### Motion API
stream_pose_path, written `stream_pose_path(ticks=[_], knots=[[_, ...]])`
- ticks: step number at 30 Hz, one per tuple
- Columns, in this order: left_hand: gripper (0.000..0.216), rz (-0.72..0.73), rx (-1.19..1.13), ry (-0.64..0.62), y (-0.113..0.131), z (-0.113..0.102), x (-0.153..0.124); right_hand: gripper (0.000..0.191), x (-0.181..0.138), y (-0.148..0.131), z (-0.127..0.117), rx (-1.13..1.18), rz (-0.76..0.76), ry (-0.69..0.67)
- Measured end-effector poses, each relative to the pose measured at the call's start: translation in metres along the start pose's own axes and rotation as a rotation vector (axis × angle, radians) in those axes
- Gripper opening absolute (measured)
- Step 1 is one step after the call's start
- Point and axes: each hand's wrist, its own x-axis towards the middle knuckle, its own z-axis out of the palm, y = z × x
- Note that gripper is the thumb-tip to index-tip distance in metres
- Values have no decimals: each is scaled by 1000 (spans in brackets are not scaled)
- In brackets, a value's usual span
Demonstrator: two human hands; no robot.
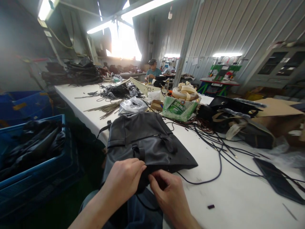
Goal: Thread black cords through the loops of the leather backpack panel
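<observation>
A black leather-look bag lies at the near edge of the white table, with straps, a zip and a buckle tab on its upper face. My left hand is closed on the bag's near edge, thumb on top. Close beside it, my right hand has thumb and forefinger pinched together at the same dark edge; whatever lies between those fingertips is hidden. A black cord hangs in a loop below the bag, and another length of cord runs out from its right side across the table.
Left of the table stands a blue crate with black material inside. A green-and-white box holds rolled strips behind the bag. To the right lie several black cords, a dark flat slab and more bags. A person sits beyond.
</observation>
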Motion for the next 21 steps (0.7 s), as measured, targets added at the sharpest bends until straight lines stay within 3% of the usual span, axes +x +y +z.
stream_pose_path(ticks=[12, 17, 21], knots=[[30, 21, -37, 52, 5, 2, -4, 38, 9, -2, 9, 42, -38, 100], [31, -178, -277, 9, 3, -3, -1, 42, 10, 5, 17, 99, 18, 107], [29, -309, -467, -94, -2, -5, 12, 36, 9, 7, 19, 124, 26, 93]])
